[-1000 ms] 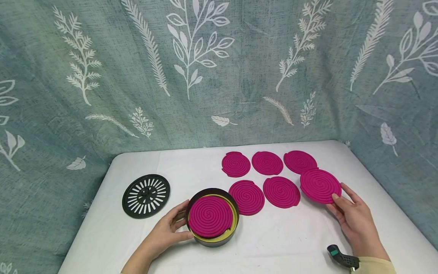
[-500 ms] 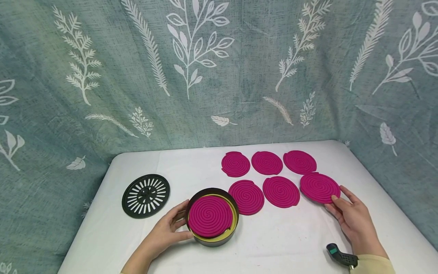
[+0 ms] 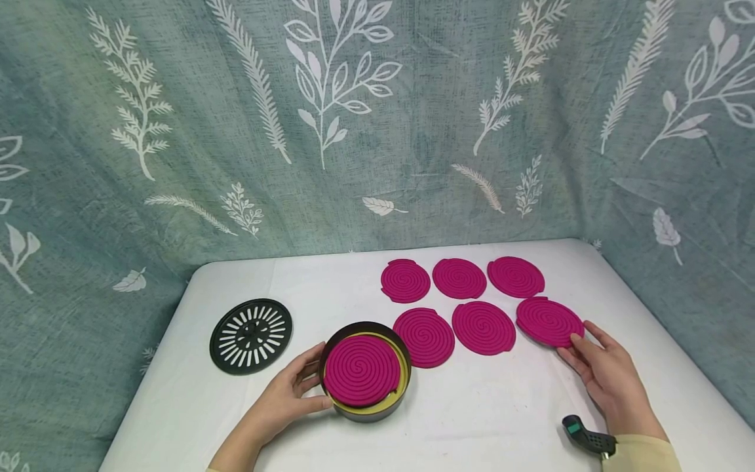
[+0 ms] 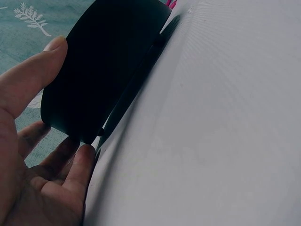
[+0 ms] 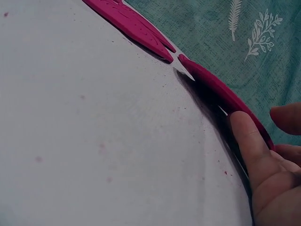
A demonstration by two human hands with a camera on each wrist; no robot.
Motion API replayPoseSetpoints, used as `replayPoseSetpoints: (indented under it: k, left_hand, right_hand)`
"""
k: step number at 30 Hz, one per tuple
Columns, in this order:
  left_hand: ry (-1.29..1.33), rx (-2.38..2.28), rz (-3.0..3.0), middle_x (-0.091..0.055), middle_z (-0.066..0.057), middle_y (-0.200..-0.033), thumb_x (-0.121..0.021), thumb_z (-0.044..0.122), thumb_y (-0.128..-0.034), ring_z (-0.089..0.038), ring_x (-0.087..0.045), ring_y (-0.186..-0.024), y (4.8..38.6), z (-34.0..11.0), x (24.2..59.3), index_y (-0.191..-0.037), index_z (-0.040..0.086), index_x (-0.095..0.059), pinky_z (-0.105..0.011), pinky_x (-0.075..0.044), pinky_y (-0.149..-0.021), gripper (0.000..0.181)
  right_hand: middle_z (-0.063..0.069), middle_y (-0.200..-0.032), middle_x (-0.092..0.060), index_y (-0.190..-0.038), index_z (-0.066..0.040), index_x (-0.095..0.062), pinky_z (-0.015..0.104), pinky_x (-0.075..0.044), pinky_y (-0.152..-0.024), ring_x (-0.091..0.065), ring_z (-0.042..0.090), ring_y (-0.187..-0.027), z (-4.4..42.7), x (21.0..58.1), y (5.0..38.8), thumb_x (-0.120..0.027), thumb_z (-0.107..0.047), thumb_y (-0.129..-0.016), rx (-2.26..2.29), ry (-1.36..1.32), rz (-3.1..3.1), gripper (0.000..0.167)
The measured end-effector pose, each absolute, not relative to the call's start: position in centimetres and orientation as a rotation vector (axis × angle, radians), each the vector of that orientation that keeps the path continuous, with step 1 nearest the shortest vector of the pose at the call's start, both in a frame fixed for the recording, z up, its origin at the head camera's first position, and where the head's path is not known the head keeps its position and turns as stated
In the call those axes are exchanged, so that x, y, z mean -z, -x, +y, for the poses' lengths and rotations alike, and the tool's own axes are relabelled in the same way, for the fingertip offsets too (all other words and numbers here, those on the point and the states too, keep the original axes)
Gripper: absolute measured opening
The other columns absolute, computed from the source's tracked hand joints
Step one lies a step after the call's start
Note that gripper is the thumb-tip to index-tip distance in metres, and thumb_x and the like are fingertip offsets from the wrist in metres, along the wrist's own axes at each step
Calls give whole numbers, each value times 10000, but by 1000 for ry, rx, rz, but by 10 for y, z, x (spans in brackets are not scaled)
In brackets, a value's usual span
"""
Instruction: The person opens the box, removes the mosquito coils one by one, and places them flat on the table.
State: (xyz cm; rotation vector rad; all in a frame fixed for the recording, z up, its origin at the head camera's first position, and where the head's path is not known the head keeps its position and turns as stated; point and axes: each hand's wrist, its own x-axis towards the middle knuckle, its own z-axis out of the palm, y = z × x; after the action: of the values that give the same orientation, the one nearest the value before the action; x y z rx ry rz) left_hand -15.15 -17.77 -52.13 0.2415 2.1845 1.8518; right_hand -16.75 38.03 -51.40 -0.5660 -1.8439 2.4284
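By the right hand (image 3: pixel 607 367), a round, spiral-ridged pink mat (image 3: pixel 550 321) is pinched, its near edge raised off the white table (image 3: pixel 472 406), right of the other mats (image 3: pixel 483 328). A round dark tin (image 3: pixel 367 415) is clasped by the left hand (image 3: pixel 289 390); inside, a second ridged mat (image 3: pixel 361 369) is ringed by yellow.

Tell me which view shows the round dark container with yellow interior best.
The head view: from above, the round dark container shows its rim, yellow interior and the pink spiral mat inside. The left wrist view shows only its dark outside, the right wrist view none of it.
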Motion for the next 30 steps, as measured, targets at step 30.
replayPoseSetpoints:
  k: [30]
  left_hand:
    - [-278, -1885, 2157, -414, -36, -1509, -931, 181, -655, -239, -413, -1371, 153, -178, 524, -1501, 226, -409, -228, -428, -1080, 995]
  right_hand:
    - [294, -1585, -127, -1569, -9, -63, 233, -581, -869, -583, 46, -1112, 385, 498, 162, -584, -321, -1001, -2048, 696, -2295, 831]
